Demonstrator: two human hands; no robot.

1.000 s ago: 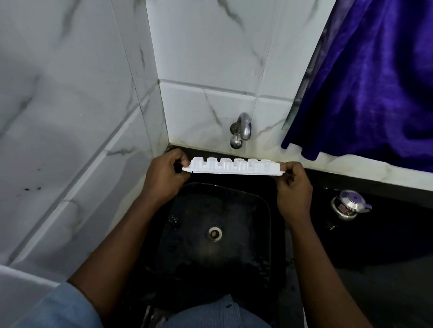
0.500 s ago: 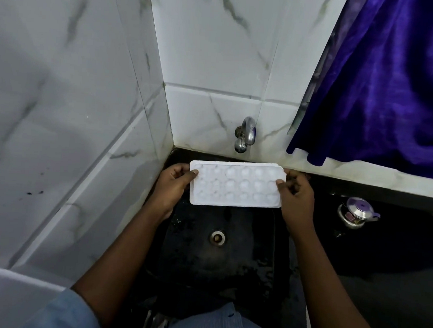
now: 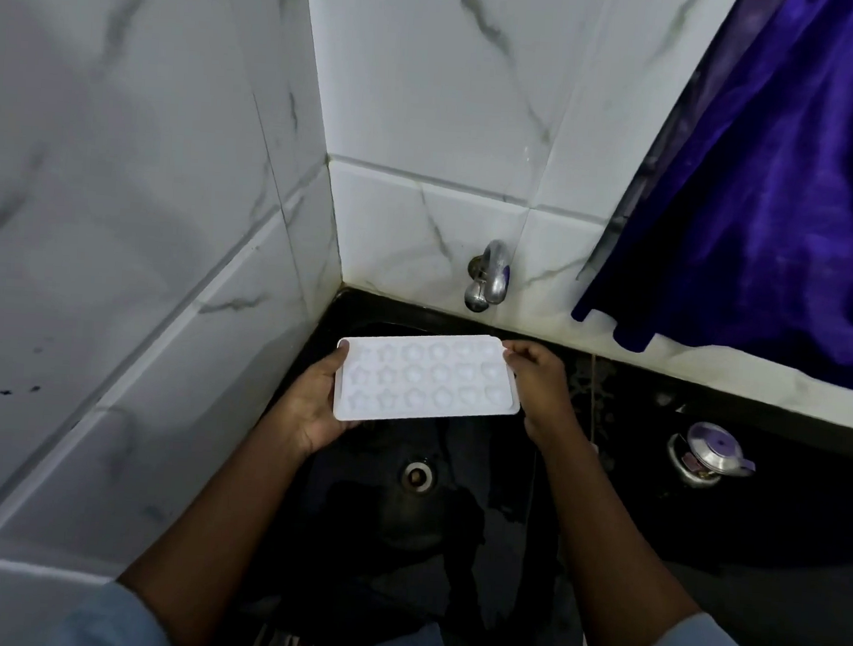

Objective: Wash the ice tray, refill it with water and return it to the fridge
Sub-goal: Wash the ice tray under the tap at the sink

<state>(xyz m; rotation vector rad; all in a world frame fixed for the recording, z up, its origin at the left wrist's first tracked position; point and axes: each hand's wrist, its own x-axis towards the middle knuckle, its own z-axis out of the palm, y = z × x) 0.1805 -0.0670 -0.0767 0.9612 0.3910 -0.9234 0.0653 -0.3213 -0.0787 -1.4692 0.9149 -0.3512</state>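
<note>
I see a black sink (image 3: 451,539) set into a corner of white marble-look tile (image 3: 119,254), with a round metal drain (image 3: 416,476) in its floor. A chrome tap (image 3: 489,276) comes out of the back wall, just above and slightly right of the tray's far edge, with a gap of dark rim between spout and tray. To the right a purple curtain (image 3: 772,194) hangs down over the white ledge, well clear of my hands. On the dark counter (image 3: 777,519) to the right of the sink sits a small steel vessel with a lid (image 3: 708,452), apart from everything else. Nothing lies between the tray and the tap or the basin below. The white ice tray (image 3: 426,378) is held in the air over the far half of the sink, above the drain and in front of the tap. Its long axis runs left to right across my view, with the right end a touch farther and higher, and its moulded face with three rows of shaped cells turned up toward me. My left hand (image 3: 317,406) cups the left short end from below, thumb on the edge. My right hand (image 3: 540,384) pinches the right short end near the far corner, fingers closed on the rim.
</note>
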